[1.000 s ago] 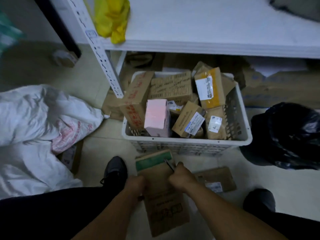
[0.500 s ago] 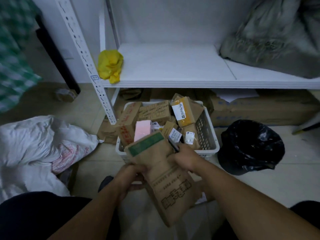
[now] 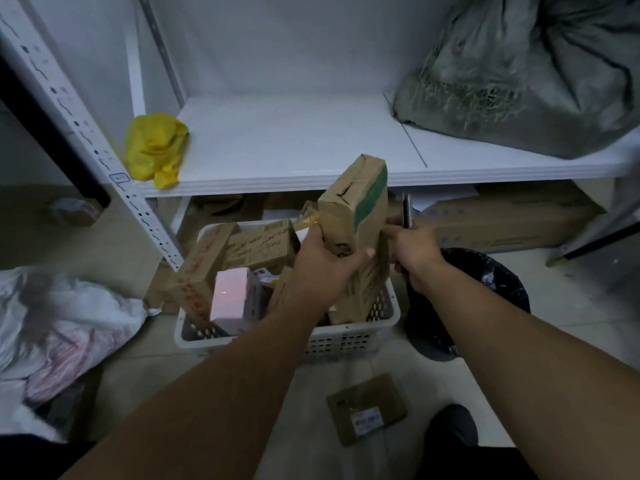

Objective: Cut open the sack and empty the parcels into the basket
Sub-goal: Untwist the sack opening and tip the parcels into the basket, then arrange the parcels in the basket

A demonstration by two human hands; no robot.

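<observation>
1. by the shoe, a flat brown cardboard parcel (image 3: 367,408) lay on the floor; the crumpled white woven sack (image 3: 59,323) sagged left.
2. the left hand (image 3: 322,268) gripped a tall stiff brown cardboard box with a green band (image 3: 356,237), raised from floor level a second before; the right hand (image 3: 412,251), just beside, clutched a slim dark cutter (image 3: 406,209).
3. the box's foot dipped into the white perforated plastic basket (image 3: 346,337), nearly delivered.

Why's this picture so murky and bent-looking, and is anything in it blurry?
Head view: dim, bluish light; the wide lens bends the shelf upright; the white sack at left smears; the parcel in the left hand and the slim tool in the right hand look fairly sharp.
</observation>
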